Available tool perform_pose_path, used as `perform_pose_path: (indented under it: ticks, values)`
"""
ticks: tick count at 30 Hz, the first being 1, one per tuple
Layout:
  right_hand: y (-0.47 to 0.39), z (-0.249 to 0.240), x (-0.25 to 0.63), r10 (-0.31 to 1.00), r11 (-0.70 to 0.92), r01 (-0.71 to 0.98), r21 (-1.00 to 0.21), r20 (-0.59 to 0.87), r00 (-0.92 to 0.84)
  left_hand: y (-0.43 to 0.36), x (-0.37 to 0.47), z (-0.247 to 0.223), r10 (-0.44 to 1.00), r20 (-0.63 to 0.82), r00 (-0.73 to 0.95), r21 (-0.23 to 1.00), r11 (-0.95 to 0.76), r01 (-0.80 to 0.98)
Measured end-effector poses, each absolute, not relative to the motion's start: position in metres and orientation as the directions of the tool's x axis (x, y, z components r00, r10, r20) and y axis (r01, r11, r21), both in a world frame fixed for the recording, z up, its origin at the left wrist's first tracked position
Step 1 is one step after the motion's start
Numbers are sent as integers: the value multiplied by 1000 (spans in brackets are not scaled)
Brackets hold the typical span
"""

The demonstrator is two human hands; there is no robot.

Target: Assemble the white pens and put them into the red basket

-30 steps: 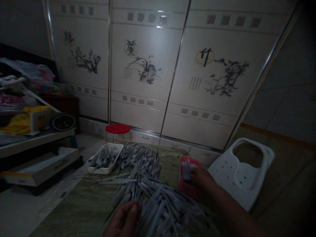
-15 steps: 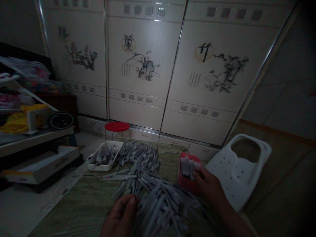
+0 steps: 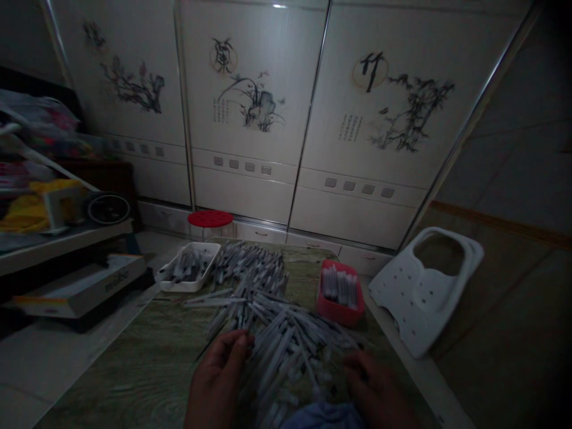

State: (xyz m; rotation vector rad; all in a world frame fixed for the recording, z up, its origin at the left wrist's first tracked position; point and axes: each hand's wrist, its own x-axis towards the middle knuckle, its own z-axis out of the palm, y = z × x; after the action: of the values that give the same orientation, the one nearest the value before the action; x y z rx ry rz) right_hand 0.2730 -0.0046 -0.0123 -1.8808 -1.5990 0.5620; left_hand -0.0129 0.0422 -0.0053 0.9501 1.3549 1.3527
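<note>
A heap of slim, pale pen-like sticks [image 3: 272, 322] spreads over the middle of the table. At the heap's near left edge, my left hand [image 3: 218, 372] is closed with thumb and forefinger pinched together; what lies between them is too small and dark to make out. A thin dark line shows beside its fingers. My right hand [image 3: 378, 384], dim and smeared, is low at the right of the heap, its fingers curled; whether it holds anything is unclear. Beyond it stands a red box [image 3: 342, 313] packed with upright pale sticks. A white tray [image 3: 181, 286] with more sticks stands at the back left.
The greenish table [image 3: 134, 369] reaches toward white cabinet doors. A red stool [image 3: 210, 218] stands behind it. A white plastic chair [image 3: 429, 298] is at the right. Shelving with a carton [image 3: 84, 286] is on the left. Bluish cloth [image 3: 326, 416] shows at the bottom.
My right hand has left the red box and come down toward the near right of the heap. The left hand stays pinched in about the same place. Bluish cloth now shows below.
</note>
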Motion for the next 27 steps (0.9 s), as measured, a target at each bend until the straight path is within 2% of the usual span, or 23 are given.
perform_pose_path:
  ticks: [7,12,19,27]
  values:
    - [-3,-21,241,999,-31,804,-593,-2,37,43,-13,-7,970,-59,-238,998,56,-18]
    - [-1,-21,236,996,-87,838,-538,-42,77,39,-5,0,969,-72,-236,997,70,-17]
    - [0,-18,281,976,-171,801,-574,14,217,36,1,12,969,-66,-239,997,76,34]
    - [-4,-15,264,994,-99,797,-595,-16,112,36,2,4,980,-28,-198,990,55,131]
